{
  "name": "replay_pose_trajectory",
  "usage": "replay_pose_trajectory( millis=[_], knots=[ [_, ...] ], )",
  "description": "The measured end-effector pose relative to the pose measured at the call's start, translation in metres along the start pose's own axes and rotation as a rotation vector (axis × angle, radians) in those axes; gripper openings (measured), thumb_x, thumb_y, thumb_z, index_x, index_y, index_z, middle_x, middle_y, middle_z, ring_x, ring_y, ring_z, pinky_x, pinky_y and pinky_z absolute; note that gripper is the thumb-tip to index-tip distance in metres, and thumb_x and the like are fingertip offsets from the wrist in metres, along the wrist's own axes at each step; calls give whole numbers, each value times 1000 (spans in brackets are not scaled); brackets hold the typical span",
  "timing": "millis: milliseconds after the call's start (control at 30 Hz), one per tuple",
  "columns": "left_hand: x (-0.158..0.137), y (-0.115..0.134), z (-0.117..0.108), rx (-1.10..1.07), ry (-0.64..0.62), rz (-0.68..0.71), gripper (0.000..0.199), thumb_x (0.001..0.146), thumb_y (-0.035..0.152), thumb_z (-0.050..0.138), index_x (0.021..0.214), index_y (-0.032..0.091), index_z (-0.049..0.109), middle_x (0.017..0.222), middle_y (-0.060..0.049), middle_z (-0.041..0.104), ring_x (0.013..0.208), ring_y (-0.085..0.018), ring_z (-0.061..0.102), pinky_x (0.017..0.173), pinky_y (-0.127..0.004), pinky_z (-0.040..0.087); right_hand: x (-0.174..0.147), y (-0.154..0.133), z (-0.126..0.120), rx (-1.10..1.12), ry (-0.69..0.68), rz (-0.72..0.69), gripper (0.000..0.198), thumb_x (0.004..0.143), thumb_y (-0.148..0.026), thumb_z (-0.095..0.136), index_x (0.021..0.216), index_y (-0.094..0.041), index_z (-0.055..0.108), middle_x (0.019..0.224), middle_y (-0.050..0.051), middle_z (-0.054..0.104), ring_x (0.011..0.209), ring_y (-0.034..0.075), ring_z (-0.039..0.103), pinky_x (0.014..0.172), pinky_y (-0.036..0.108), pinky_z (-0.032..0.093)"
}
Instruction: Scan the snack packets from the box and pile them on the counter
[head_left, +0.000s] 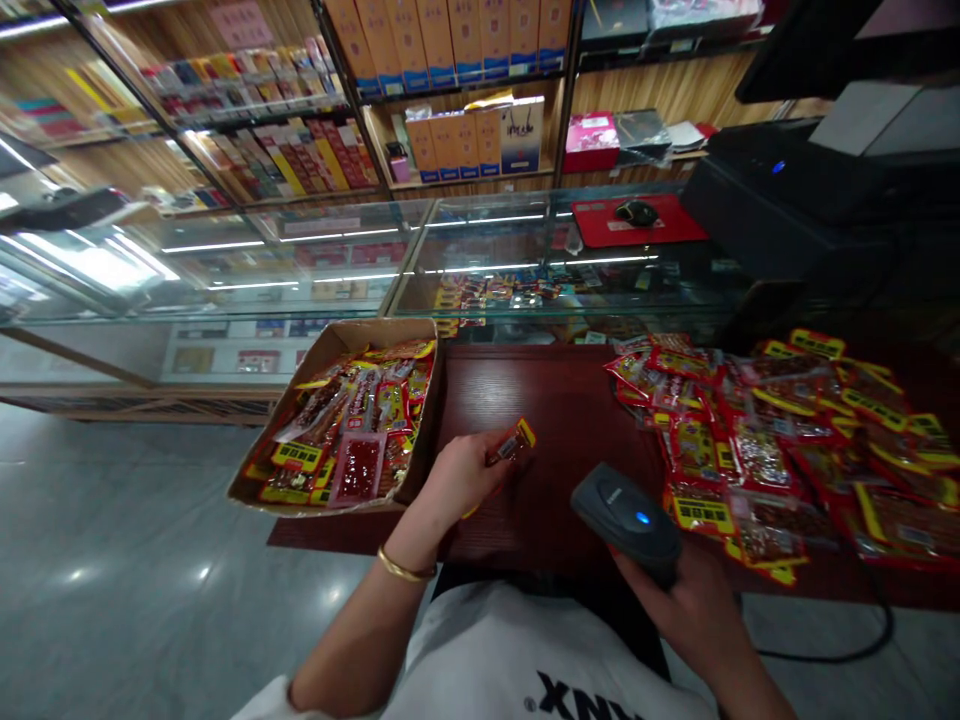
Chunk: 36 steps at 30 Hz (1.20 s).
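Note:
My left hand (465, 472) is closed on a small snack packet (513, 443) with yellow and red edges and a printed label on the side that shows. In my right hand (694, 590) is a dark barcode scanner (628, 520) with a lit blue light, its head pointing toward the packet. The scanner and packet are apart. Left of my left hand, a cardboard box (437, 400) holds many similar red and yellow packets. On the right, a loose pile of snack packets (757, 450) is spread over the dark wooden tabletop (555, 390).
Behind the tabletop runs a glass display counter (480, 240) with a computer mouse (636, 212) on a red mouse pad (589, 225). Black checkout equipment (795, 200) stands at the right. A black cable (840, 658) hangs below the table's right edge. Stocked shelves line the back wall.

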<state>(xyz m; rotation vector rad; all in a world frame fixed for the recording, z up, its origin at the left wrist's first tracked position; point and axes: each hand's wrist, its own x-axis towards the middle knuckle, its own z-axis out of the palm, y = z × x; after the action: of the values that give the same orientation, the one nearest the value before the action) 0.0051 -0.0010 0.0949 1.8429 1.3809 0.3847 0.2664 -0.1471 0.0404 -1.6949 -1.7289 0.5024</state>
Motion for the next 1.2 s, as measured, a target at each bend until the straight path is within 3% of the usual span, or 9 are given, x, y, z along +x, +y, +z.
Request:
replay_pose_trajectory(
  millis=[233, 400, 467, 600, 767, 900, 1000, 1100, 1200],
  knots=[
    [6, -14, 8, -66, 55, -2, 26, 78, 23, 67, 100, 18, 81, 74, -3, 73, 75, -20, 66, 61, -22, 40, 2, 0, 5, 33, -83, -20, 29, 92, -40, 60, 103, -20, 79, 96, 8, 85, 89, 29, 82, 72, 29, 65],
    [9, -20, 12, -204, -3, -7, 34, 81, 22, 63, 110, 20, 79, 84, -1, 77, 78, -19, 70, 65, -22, 46, 1, 0, 5, 75, -93, 8, 30, 92, -38, 61, 109, -20, 77, 98, 8, 84, 90, 28, 82, 76, 30, 65],
    [15, -23, 17, -356, 2, -30, 41, 79, 20, 63, 118, 20, 77, 92, -2, 79, 82, -19, 71, 68, -23, 49, 1, -1, 3, 98, -74, 17, 29, 92, -37, 62, 108, -19, 77, 97, 8, 84, 90, 27, 82, 78, 30, 65],
    [42, -22, 42, -875, -18, -157, 52, 73, 16, 68, 125, 16, 71, 98, -6, 80, 76, -17, 72, 69, -24, 53, 0, -2, -1, 113, 2, 48, 26, 91, -37, 63, 102, -19, 78, 94, 8, 84, 87, 26, 82, 79, 30, 65],
    [103, 25, 81, -1239, -101, -249, 32, 71, 9, 66, 102, 13, 73, 86, -7, 78, 68, -15, 70, 71, -27, 57, -8, 5, -8, 87, 101, 69, 26, 91, -37, 63, 101, -19, 79, 88, 7, 84, 80, 26, 82, 77, 31, 65],
    [164, 91, 96, -1295, -329, -106, 27, 75, 6, 63, 100, 12, 71, 94, -10, 76, 77, -15, 71, 78, -26, 58, -18, 11, -12, 62, 139, 74, 25, 91, -37, 64, 102, -20, 79, 96, 8, 84, 88, 27, 82, 78, 31, 66],
    [187, 119, 102, -1210, -387, -148, 28, 79, 11, 67, 107, 13, 67, 96, -10, 74, 77, -14, 69, 78, -28, 58, -22, 13, -11, 55, 134, 90, 26, 91, -38, 65, 102, -20, 79, 101, 9, 84, 91, 28, 82, 79, 32, 66],
    [170, 110, 107, -1125, -282, -133, 36, 80, 17, 74, 115, 16, 65, 101, -8, 73, 80, -13, 69, 76, -27, 57, -23, 14, -9, 73, 118, 111, 28, 91, -42, 64, 98, -20, 80, 94, 9, 84, 85, 28, 82, 76, 31, 66],
    [120, 73, 96, -1066, -100, 17, 36, 80, 19, 75, 115, 17, 69, 111, -11, 75, 92, -16, 70, 82, -28, 55, -21, 19, -5, 53, 91, 137, 32, 91, -48, 63, 96, -21, 81, 88, 8, 84, 82, 29, 82, 74, 32, 66]
  ],
)
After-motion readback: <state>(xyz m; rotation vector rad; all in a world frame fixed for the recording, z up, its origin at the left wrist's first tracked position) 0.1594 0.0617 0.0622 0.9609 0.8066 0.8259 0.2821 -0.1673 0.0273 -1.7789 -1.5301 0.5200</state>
